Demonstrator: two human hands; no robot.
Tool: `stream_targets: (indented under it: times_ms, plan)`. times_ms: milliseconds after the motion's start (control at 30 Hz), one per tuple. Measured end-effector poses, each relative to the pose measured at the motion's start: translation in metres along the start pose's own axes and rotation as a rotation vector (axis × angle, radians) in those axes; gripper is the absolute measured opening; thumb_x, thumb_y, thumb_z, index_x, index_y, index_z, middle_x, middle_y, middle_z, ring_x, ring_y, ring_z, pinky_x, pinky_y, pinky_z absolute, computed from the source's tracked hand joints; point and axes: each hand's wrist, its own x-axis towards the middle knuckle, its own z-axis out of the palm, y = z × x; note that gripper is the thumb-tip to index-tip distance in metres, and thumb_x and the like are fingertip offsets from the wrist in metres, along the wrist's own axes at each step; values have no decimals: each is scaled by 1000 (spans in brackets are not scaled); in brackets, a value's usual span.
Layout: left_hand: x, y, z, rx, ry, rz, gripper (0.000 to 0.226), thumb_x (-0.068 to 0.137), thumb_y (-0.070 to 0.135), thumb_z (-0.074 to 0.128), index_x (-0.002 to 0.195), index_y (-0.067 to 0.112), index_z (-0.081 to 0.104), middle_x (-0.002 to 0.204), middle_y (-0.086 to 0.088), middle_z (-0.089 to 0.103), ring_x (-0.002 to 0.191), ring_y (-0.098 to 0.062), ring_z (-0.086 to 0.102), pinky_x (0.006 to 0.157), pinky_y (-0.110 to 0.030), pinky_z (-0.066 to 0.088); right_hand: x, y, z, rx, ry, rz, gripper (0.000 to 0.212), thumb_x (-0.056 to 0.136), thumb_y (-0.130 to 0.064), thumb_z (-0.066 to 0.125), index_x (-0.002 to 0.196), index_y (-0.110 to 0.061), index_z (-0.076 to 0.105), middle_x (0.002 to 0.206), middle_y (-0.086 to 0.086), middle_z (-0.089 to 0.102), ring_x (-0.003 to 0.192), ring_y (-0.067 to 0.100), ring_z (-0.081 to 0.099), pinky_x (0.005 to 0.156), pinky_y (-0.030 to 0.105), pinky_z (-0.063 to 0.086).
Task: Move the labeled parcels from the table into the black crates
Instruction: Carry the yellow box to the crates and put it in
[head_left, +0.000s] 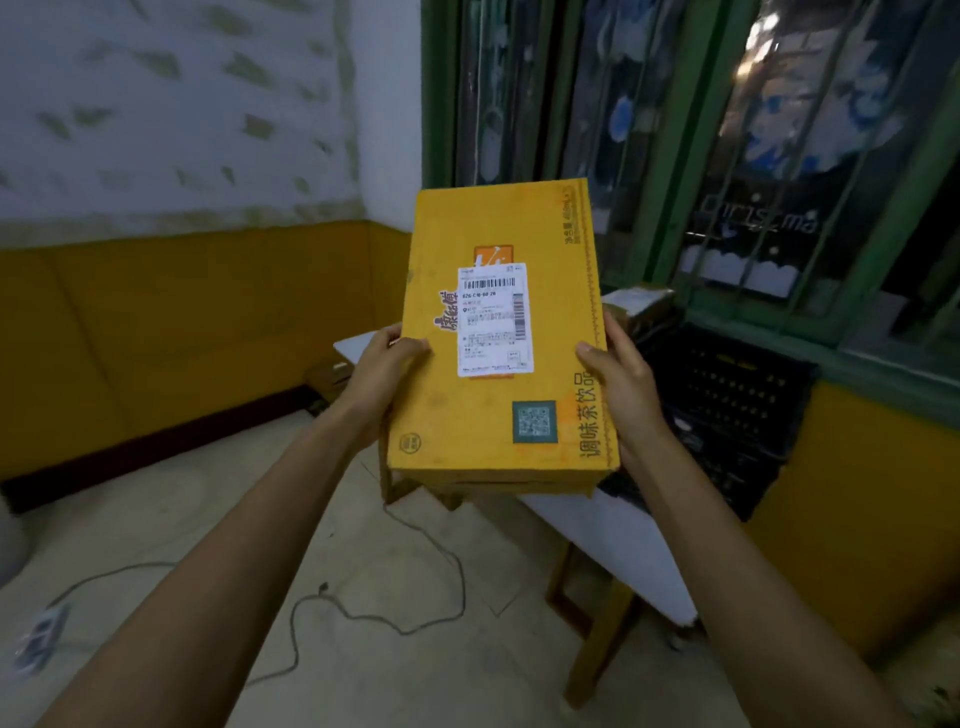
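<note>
Two hands, I note, grip the yellow parcel (498, 332) by its long sides (left hand (382, 364) at 9 o'clock, right hand (623, 384) at 3), thumbs on top so the label (495, 319) faces up, above the table (613, 530); black crate (727, 395) at 3 o'clock.

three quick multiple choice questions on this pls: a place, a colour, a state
1. Where is the black plastic crate relative to the yellow cardboard parcel? A) left B) right C) on top
2. What colour is the parcel's paper shipping label? A) white B) pink C) green
3. The parcel is: A) inside the crate B) held by one hand alone C) held by left hand and right hand, one per long side
1 B, the crate sits at the parcel's right; 2 A, the label is white; 3 C, a hand grips each edge.
</note>
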Motion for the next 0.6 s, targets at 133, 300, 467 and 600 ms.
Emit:
stream_targets:
  times_ms: [133, 300, 467, 600]
  plan:
    - [73, 6, -6, -180, -201, 71, 45, 97, 36, 29, 133, 22, 52, 123, -8, 64, 101, -26, 67, 73, -38, 55, 77, 5, 16, 24, 54, 6, 55, 94, -5, 55, 145, -22, 42, 110, 1, 70, 82, 18, 72, 64, 31, 58]
    - [181, 41, 5, -278, -320, 131, 50, 98, 30, 24, 88, 25, 72, 76, 4, 72, 70, -11, 68, 65, -25, 53, 175, 7, 34, -9, 206, 13, 36, 98, -10, 48, 133, -17, 54, 107, 11, 69, 81, 23, 69, 72, 36, 58]
    - [305, 56, 18, -221, -493, 37, 35, 99, 42, 36, 95, 21, 64, 73, -1, 74, 65, -15, 71, 56, -25, 56, 266, 15, 43, 18, 358, 15, 20, 98, -10, 45, 97, -23, 60, 65, -2, 71, 53, 12, 67, 49, 25, 55]
    - [379, 53, 36, -253, -647, -41, 41, 99, 46, 36, 106, 16, 63, 86, -8, 75, 75, -21, 73, 61, -31, 58, 325, 25, 35, -14, 462, 59, 18, 97, -12, 48, 101, -25, 60, 84, 7, 70, 69, 19, 68, 65, 35, 58]
